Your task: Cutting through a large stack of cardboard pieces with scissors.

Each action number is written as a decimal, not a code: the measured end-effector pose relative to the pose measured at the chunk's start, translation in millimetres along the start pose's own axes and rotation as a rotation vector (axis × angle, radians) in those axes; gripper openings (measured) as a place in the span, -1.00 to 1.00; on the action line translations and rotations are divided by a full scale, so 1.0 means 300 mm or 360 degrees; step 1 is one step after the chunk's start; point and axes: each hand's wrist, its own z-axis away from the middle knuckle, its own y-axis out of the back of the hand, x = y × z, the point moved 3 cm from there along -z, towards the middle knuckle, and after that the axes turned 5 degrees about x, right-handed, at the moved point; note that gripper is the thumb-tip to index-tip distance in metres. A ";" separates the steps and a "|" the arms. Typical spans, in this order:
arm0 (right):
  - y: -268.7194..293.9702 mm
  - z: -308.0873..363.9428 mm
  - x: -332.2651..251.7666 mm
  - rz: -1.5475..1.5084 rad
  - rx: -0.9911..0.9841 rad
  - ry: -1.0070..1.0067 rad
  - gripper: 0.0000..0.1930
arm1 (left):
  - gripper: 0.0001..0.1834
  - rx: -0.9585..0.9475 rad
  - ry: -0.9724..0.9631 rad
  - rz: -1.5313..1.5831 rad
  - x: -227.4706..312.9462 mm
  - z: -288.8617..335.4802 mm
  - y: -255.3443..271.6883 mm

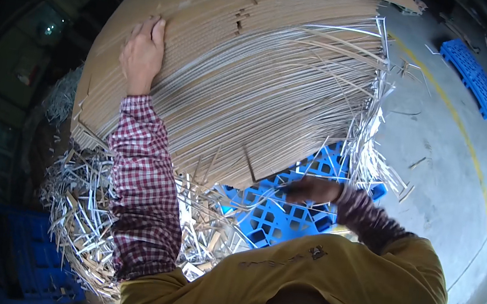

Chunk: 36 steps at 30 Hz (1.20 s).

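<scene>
A tall stack of brown cardboard sheets (pixel 203 84) fills the middle, its layered side fringed with thin strips. My left hand (pixel 144 51) lies on the upper left of the stack, fingers resting on the cardboard and holding nothing. Low at the stack's near right corner is my right hand (pixel 314 191), dark and partly in shadow, close to loose cardboard strips (pixel 262 199). Its fingers are too dim to show whether they grip anything. A blue plastic pallet (pixel 284 220) with a grid top shows beneath the stack.
A heap of cardboard offcuts (pixel 87 223) lies left of the pallet, near my left forearm. Pale strips (pixel 373 158) hang down the stack's right end. Another blue pallet (pixel 470 77) lies on the grey floor at the far right, beyond a yellow floor line (pixel 462 127).
</scene>
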 end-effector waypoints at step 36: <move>0.460 -0.330 -0.411 -0.0380 0.0668 -0.0199 -0.55 | -0.59 -0.0075 0.0098 -0.0069 0.002 -0.006 -0.020</move>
